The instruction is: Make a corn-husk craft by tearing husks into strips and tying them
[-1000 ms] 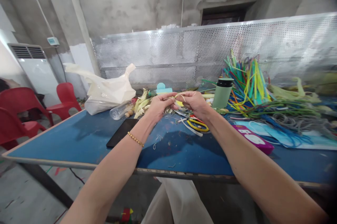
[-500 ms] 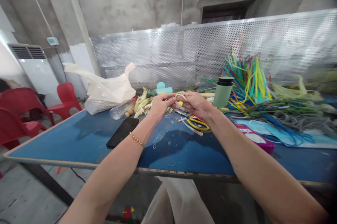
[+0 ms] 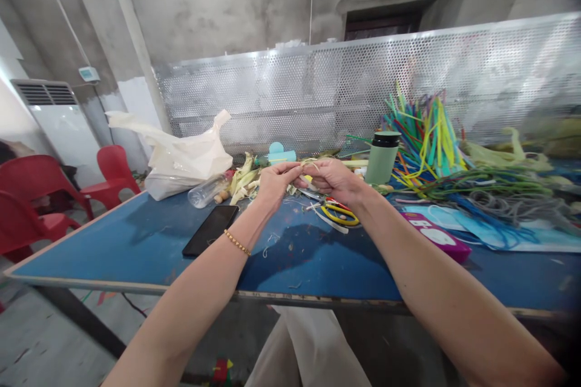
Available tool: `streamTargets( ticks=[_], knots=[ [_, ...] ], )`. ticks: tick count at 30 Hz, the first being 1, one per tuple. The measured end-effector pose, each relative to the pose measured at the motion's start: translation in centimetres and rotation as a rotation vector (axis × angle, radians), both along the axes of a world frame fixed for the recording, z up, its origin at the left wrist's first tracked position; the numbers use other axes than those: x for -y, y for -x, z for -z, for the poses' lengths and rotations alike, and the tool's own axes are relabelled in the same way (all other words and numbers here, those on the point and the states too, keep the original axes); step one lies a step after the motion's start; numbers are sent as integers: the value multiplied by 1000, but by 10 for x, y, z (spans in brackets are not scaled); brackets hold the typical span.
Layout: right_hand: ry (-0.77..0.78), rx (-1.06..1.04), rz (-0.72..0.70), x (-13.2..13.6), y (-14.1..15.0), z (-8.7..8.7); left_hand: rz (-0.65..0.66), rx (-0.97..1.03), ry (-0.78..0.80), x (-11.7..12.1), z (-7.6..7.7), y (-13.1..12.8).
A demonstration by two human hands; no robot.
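My left hand [image 3: 278, 183] and my right hand [image 3: 333, 179] meet over the middle of the blue table, fingertips pinched close together. Between them is a thin pale strip [image 3: 310, 162], bent in a small loop above the fingers; it looks like plant fibre or husk. Both hands seem to grip it, though my fingers cover most of it. Just below my right hand lie scissors with yellow handles [image 3: 340, 215] and a white strip [image 3: 334, 225]. Pale husks [image 3: 245, 180] are heaped beyond my left hand.
A black phone [image 3: 211, 229], a clear bottle [image 3: 206, 191] and a white plastic bag [image 3: 186, 160] are on the left. To the right stand a green tumbler [image 3: 382, 160], a purple box [image 3: 438, 238], colourful strips [image 3: 436, 138] and blue cords [image 3: 485, 217]. A perforated metal panel [image 3: 272, 96] runs behind.
The loop of the pale strip looks flatter and lower between my fingers. Both hands stay nearly in place, and the view has shifted slightly.
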State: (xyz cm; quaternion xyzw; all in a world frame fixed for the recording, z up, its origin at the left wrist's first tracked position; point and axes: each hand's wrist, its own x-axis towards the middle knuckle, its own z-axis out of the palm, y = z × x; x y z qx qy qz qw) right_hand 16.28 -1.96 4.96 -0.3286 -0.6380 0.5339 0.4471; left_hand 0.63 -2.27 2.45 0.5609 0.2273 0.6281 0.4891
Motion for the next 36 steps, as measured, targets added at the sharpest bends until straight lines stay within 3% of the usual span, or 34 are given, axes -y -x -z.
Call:
streamTargets(
  ticks=[4, 11, 27, 31, 36],
  knots=[
    [-37, 45, 79, 0, 1, 0, 11, 101, 56, -1, 0, -2],
    [-277, 184, 293, 4, 9, -1, -19, 133, 55, -4, 1, -2],
    [-333, 198, 269, 1, 11, 0, -97, 151, 62, -5, 1, -2],
    [-450, 261, 280, -2, 11, 4, -130, 133, 68, -8, 2, -2],
    [-662, 511, 330, -8, 9, 11, -164, 2, 58, -13, 5, 1]
  ],
)
